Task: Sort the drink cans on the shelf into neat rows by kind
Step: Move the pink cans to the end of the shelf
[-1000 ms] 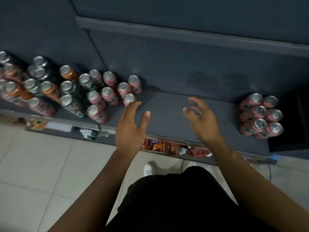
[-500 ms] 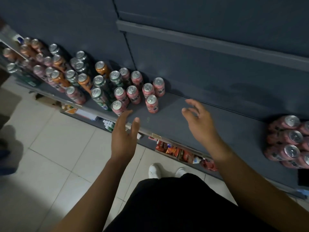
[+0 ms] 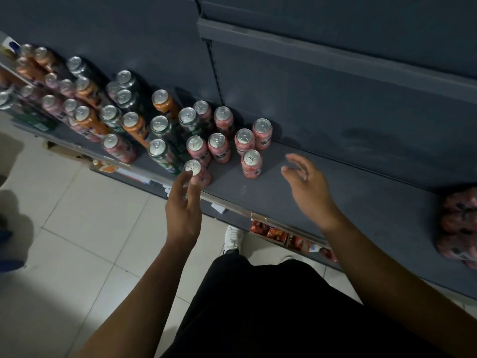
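Mixed pink, green and orange cans stand upright on the left part of the dark grey shelf (image 3: 361, 202). At the shelf's front edge stands a pink can (image 3: 198, 172); the fingertips of my left hand (image 3: 183, 205) reach its top rim, with the fingers fairly straight. Another pink can (image 3: 251, 164) stands alone a little to the right. My right hand (image 3: 308, 184) hovers over the bare shelf just right of that can, fingers loosely spread and holding nothing. A blurred cluster of pink cans (image 3: 459, 226) sits at the far right.
A green can (image 3: 161, 155) stands just left of the front pink can. Orange cans (image 3: 165, 102) and dark cans (image 3: 126, 80) fill the back left. A lower shelf with red snack packets (image 3: 273, 232) juts out below. Pale floor tiles (image 3: 77, 228) and my white shoe (image 3: 233, 237) lie underneath.
The view has swung left, so the left can group sits more central. My left hand moved forward to the front pink can's top. My right hand drifted left toward the lone pink can.
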